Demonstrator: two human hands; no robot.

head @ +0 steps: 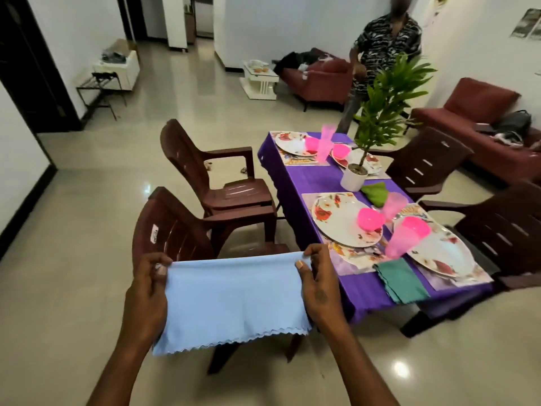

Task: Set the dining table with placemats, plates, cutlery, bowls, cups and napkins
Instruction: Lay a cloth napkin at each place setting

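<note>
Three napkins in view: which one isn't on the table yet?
The light blue napkin. Both hands, left hand and right hand, pinch its top corners in the air, while the teal napkin and green napkin lie on the table.

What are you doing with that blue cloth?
Both hands, left hand and right hand, pinch the top edge of a light blue napkin, held stretched in the air beside the table. The purple-covered table already has flowered plates, pink bowls and pink cups. A teal napkin and a green napkin lie there too.
</note>
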